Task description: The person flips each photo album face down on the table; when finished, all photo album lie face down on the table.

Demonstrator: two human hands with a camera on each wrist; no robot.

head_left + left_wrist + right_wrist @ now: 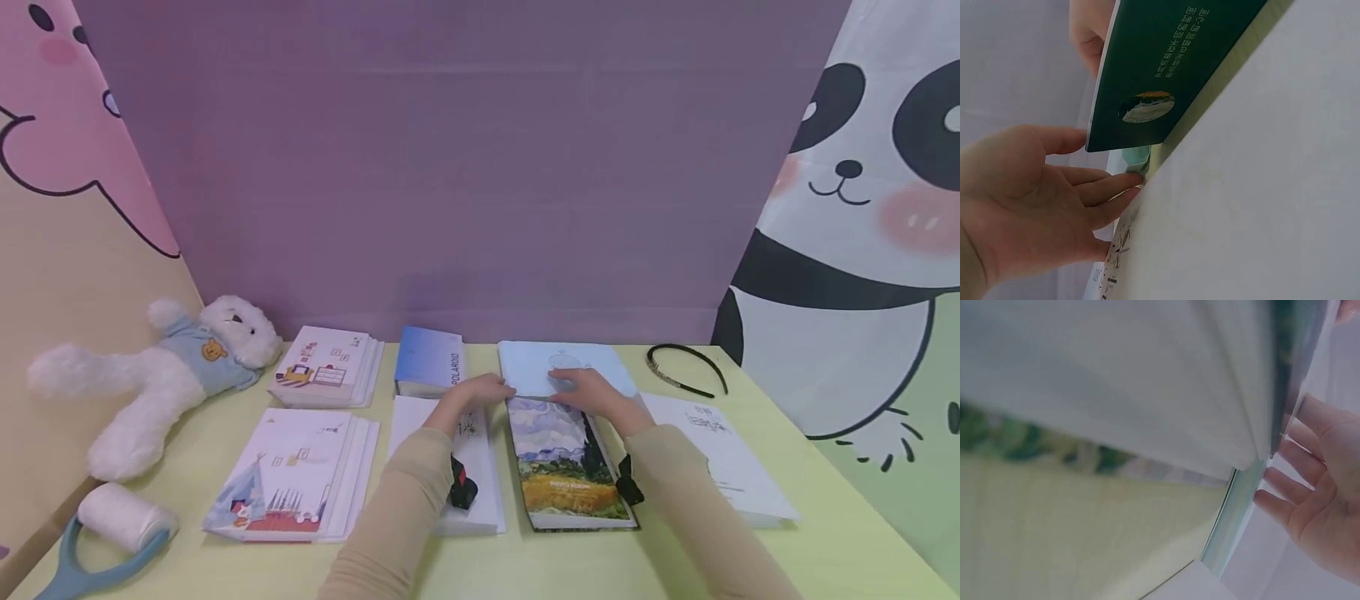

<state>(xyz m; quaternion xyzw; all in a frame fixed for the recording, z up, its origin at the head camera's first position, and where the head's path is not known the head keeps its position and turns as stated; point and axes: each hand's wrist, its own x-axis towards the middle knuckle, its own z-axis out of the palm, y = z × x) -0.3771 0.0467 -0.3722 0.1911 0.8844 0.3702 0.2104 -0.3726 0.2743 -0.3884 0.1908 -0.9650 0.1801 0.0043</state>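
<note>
Counting two bare hands, seven books or albums, one plush toy, one headband, one lint roller.

Finding the album with a painted-landscape cover (558, 467) lying flat on the pale yellow-green desk (532, 571), a little right of midway between its left and right edges. Showing cloudy sky, bluish hills, dark green trees, golden field, small pale lettering; in the left wrist view, showing a deep green side with pale characters and an oval picture; at the near end, showing a white page block.

Touching its far left corner with the left hand (482, 392), thumb at the cover's edge, fingers stretched loose, not clenching. Touching its far end with the right hand (592, 393), fingers likewise loose, not gripping.

Noting beyond it, at the desk's far edge, a light blue album with a faint drawing (525, 362). Seeing also a blue album marked POLAROID (426, 358), a plain white album partly under the left forearm (407, 414), a white lettered album by the right edge (738, 454), and two white cartoon-covered albums (322, 358) toward the left.

Spotting a black headband (664, 375) near the far right corner; along the left edge, a white plush toy in a blue shirt (183, 358) and a blue-handled white lint roller (123, 517).
</note>
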